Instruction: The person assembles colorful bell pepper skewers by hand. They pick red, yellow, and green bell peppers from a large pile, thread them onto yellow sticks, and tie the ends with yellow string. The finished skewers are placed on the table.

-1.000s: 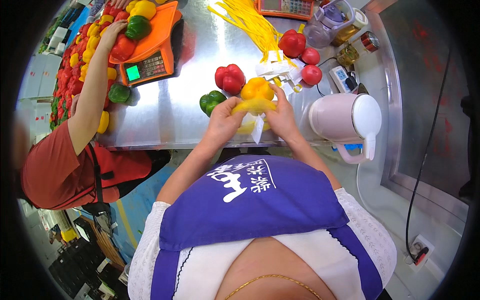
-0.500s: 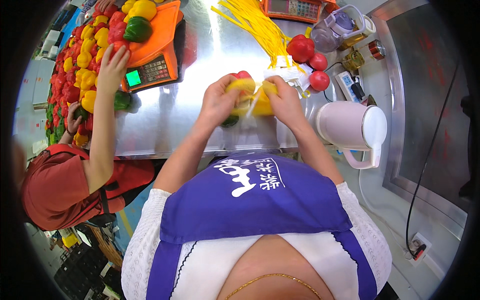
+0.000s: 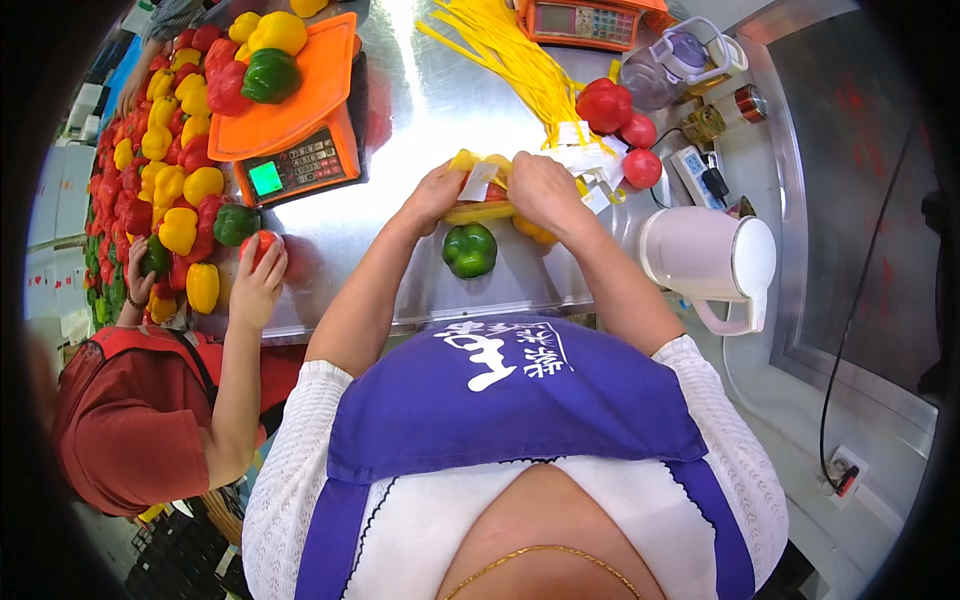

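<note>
Both my hands are closed on a yellow mesh bag (image 3: 480, 212) with a white tag (image 3: 479, 181), stretched between them above the steel table. My left hand (image 3: 433, 198) grips its left end and my right hand (image 3: 545, 188) its right end. Something red, likely a bell pepper, shows beneath the mesh; whether it is inside I cannot tell. Just in front of the mesh sits a green bell pepper (image 3: 469, 251). A yellow bell pepper (image 3: 534, 230) peeks out below my right hand, mostly hidden.
Left, a co-worker's hand (image 3: 258, 285) holds a red pepper beside a heap of peppers (image 3: 165, 185). An orange scale (image 3: 300, 165) bears several peppers. Yellow mesh strips (image 3: 510, 60), red peppers (image 3: 604, 105), a purple-lidded jug (image 3: 665, 65), a power strip (image 3: 697, 175) and a kettle (image 3: 690, 250) stand right.
The mesh has gone from a blurred bundle to a band stretched between my hands. More of the green pepper shows. The co-worker's hand has moved from the scale toward the table's near edge.
</note>
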`<state>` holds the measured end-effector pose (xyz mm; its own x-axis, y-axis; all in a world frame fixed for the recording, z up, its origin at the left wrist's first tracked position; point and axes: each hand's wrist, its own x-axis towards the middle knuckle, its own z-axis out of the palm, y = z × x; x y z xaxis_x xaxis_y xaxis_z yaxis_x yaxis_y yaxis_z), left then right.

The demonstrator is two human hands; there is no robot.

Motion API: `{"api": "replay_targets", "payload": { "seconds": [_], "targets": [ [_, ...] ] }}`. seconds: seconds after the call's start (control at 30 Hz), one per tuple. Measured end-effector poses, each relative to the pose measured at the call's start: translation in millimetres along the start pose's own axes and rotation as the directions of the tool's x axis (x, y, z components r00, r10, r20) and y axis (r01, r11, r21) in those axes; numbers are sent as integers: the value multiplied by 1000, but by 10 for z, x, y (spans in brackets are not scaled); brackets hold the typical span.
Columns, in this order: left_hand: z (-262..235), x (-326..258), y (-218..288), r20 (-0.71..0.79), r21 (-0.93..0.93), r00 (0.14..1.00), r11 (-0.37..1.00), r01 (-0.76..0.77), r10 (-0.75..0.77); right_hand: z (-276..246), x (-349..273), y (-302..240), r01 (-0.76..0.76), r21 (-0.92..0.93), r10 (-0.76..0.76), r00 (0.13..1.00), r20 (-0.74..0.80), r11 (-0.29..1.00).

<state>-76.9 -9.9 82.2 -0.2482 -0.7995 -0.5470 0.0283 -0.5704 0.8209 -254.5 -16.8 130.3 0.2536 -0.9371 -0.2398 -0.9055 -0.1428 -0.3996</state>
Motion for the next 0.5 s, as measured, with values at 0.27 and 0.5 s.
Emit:
{"api": "replay_targets", "payload": {
  "seconds": [0.27, 0.5],
  "targets": [
    [243, -198, 306, 40, -161, 969, 959, -233, 243, -319, -59, 42, 50, 186, 20, 935, -354, 981],
    [802, -346, 435, 40, 226, 964, 938, -263, 261, -436, -518, 671, -59, 713, 218, 967, -134, 699]
  ]
}}
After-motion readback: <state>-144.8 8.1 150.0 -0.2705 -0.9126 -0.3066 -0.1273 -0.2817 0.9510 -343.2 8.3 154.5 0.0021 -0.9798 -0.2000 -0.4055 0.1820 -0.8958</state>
